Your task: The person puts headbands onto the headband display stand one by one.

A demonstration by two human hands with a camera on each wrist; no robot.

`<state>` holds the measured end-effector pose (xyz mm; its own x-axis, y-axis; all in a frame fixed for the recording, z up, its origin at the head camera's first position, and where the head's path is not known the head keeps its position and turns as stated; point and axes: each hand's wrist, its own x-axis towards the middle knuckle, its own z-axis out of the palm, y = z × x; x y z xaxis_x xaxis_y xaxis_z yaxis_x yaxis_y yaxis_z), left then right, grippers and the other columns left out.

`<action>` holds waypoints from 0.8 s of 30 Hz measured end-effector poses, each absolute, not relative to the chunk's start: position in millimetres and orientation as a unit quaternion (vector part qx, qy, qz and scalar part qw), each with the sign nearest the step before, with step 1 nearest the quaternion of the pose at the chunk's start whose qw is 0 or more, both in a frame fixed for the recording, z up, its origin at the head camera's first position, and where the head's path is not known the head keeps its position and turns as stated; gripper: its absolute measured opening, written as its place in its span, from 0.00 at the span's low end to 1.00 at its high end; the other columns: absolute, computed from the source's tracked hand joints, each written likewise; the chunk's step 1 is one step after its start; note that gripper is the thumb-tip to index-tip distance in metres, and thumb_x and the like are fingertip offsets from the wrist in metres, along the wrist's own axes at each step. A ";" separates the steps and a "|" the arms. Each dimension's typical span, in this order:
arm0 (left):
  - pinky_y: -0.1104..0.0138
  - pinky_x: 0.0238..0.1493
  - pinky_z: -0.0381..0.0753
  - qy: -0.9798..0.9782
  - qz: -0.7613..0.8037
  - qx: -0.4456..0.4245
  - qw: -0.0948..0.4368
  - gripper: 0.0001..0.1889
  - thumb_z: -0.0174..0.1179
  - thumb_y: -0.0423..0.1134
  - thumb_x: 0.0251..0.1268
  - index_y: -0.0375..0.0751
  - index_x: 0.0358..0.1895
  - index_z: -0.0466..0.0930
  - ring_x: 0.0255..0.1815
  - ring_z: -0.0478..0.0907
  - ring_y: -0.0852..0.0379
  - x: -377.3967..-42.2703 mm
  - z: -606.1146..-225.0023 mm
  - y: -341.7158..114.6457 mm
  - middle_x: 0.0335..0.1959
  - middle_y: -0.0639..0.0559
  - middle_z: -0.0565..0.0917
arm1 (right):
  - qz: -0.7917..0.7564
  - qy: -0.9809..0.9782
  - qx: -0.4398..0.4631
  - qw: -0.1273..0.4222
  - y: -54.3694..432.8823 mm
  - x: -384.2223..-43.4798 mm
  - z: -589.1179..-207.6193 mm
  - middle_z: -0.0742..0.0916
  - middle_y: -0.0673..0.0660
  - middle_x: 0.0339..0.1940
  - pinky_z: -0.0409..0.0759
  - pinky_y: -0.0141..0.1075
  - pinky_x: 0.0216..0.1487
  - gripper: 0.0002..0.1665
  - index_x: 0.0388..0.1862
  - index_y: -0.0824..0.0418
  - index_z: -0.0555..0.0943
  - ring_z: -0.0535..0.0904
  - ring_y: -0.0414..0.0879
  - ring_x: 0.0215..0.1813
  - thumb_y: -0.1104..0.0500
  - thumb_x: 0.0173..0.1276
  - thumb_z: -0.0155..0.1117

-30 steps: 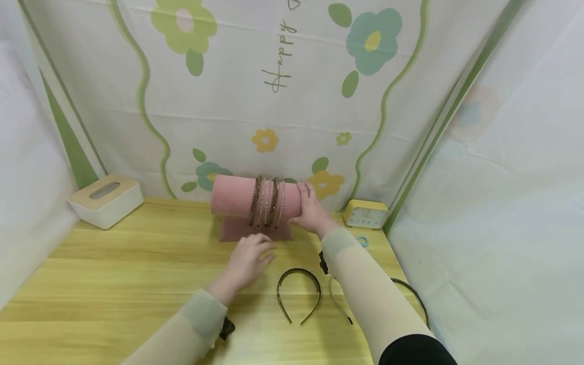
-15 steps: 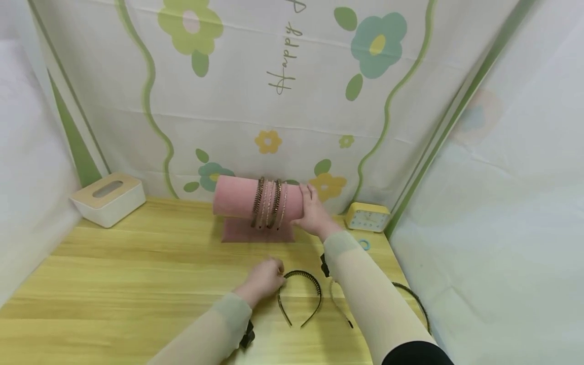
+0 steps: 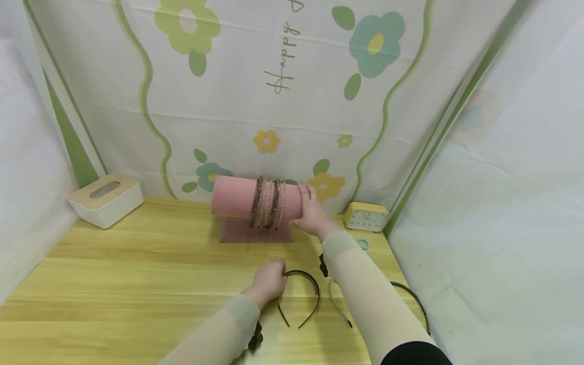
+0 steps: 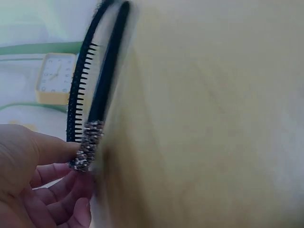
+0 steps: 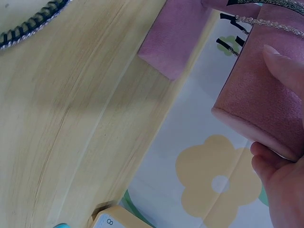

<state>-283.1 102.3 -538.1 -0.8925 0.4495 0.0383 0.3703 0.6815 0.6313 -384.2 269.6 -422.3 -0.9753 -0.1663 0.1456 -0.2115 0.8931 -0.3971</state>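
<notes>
My left hand (image 3: 270, 280) pinches a dark, toothed headband (image 3: 318, 292) at its upper left curve, low over the wooden table. In the left wrist view, thumb and fingers close on the glittery part of this headband (image 4: 76, 107), and its comb teeth show along the inner side. My right hand (image 3: 312, 213) holds the right end of a pink velvet roll stand (image 3: 232, 196). Seen from the right wrist, the thumb lies on the roll (image 5: 261, 95) and fingers reach its end edge. Several sparkly headbands (image 3: 275, 203) sit side by side around the roll.
Right of the held headband lies a thin light headband (image 3: 338, 304), partly behind the right sleeve. A dark headband (image 3: 416, 299) lies farther right. A yellow clock (image 3: 366, 216) and blue ring (image 3: 363, 244) are at back right, a tissue box (image 3: 109, 203) at back left.
My left hand has moved down and right from below the stand to the dark headband and taken hold of it; the headband has shifted slightly. My right hand stays on the roll.
</notes>
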 end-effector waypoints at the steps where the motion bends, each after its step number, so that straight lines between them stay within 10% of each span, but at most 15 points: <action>1: 0.63 0.23 0.69 0.913 0.338 0.222 0.063 0.10 0.60 0.31 0.66 0.45 0.29 0.70 0.22 0.67 0.56 -283.4 -537.5 100.5 0.22 0.54 0.70 | 0.214 -0.970 0.098 0.055 269.5 -384.2 -422.3 0.45 0.61 0.80 0.66 0.52 0.68 0.73 0.82 0.51 0.40 0.63 0.65 0.71 0.52 0.52 0.82; 7: 0.60 0.29 0.73 0.890 0.399 0.192 0.107 0.03 0.55 0.28 0.65 0.36 0.39 0.75 0.28 0.72 0.53 -288.5 -530.2 83.1 0.29 0.49 0.77 | 0.220 -0.969 0.098 0.060 269.3 -384.8 -423.2 0.46 0.62 0.80 0.66 0.53 0.68 0.73 0.82 0.51 0.40 0.63 0.66 0.71 0.54 0.50 0.83; 12: 0.61 0.28 0.76 0.847 0.471 0.178 0.169 0.18 0.57 0.26 0.63 0.26 0.56 0.74 0.30 0.76 0.53 -292.1 -523.0 67.4 0.41 0.41 0.81 | 0.219 -0.969 0.097 0.059 269.3 -383.4 -421.2 0.46 0.63 0.80 0.66 0.54 0.68 0.74 0.82 0.51 0.40 0.63 0.66 0.71 0.54 0.50 0.84; 24: 0.55 0.26 0.83 0.763 0.569 0.160 0.262 0.24 0.51 0.27 0.60 0.26 0.62 0.69 0.18 0.76 0.53 -286.5 -485.7 19.4 0.25 0.42 0.80 | 0.209 -0.972 0.090 0.059 270.0 -385.3 -422.7 0.46 0.63 0.80 0.66 0.55 0.67 0.75 0.82 0.50 0.40 0.64 0.66 0.70 0.52 0.48 0.84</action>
